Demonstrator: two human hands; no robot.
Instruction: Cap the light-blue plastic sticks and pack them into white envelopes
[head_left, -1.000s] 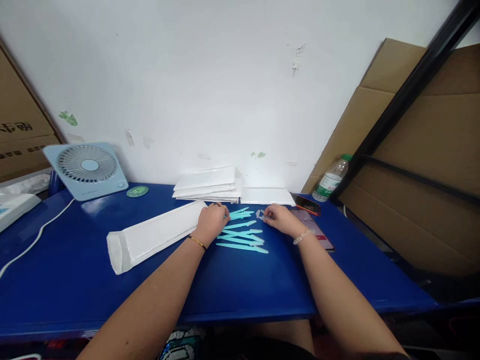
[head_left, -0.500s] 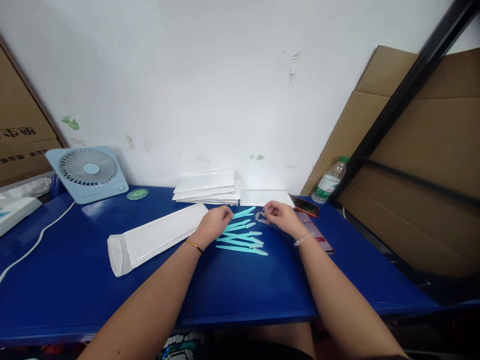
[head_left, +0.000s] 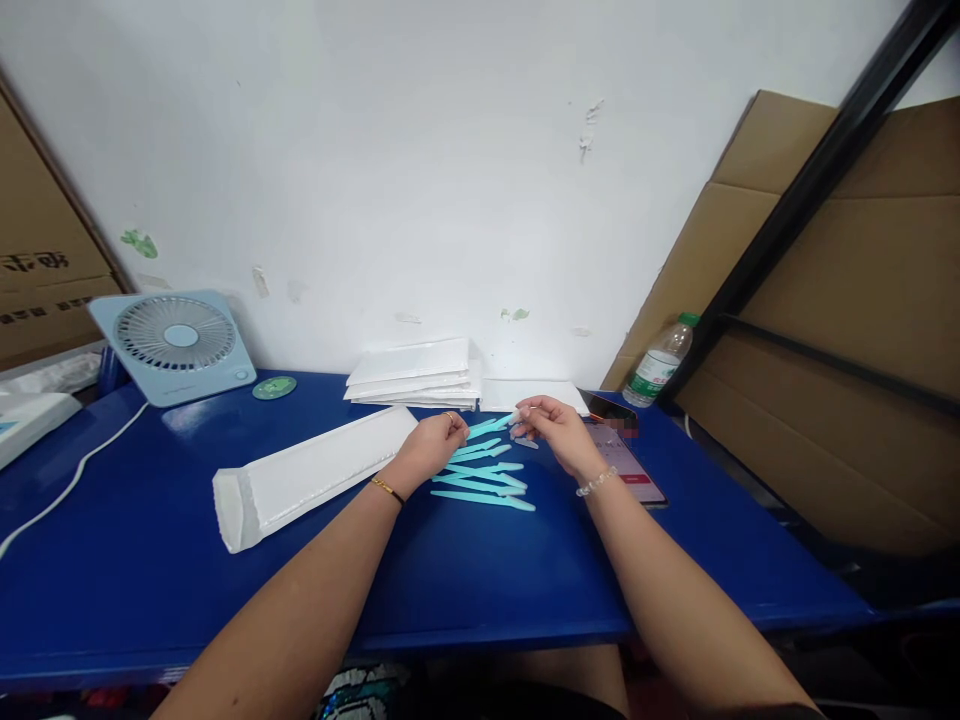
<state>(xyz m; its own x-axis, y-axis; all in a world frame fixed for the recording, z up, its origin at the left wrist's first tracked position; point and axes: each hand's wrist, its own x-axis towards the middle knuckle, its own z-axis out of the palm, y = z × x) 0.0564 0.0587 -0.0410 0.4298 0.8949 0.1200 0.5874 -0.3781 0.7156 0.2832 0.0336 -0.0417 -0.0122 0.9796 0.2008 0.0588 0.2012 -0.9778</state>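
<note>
Several slim turquoise sticks (head_left: 484, 489) lie in a fanned row on the blue table. My left hand (head_left: 436, 442) pinches the near end of a turquoise stick (head_left: 491, 427) at the back of the row. My right hand (head_left: 555, 430) is closed on a small clear piece at that stick's far tip. Under my right fingers lie more small clear pieces (head_left: 525, 441), partly hidden. A long white padded envelope (head_left: 322, 475) rests left of my left hand, its flap end toward me.
White envelopes are stacked (head_left: 412, 372) against the wall, with another (head_left: 529, 395) beside them. At the left stand a blue fan (head_left: 180, 345) and a green disc (head_left: 274, 388). Phones (head_left: 637, 470) and a bottle (head_left: 660, 365) are at the right.
My right hand has moved slightly left, bringing the clear piece to the tip of the turquoise stick. My left hand has stayed nearly still.
</note>
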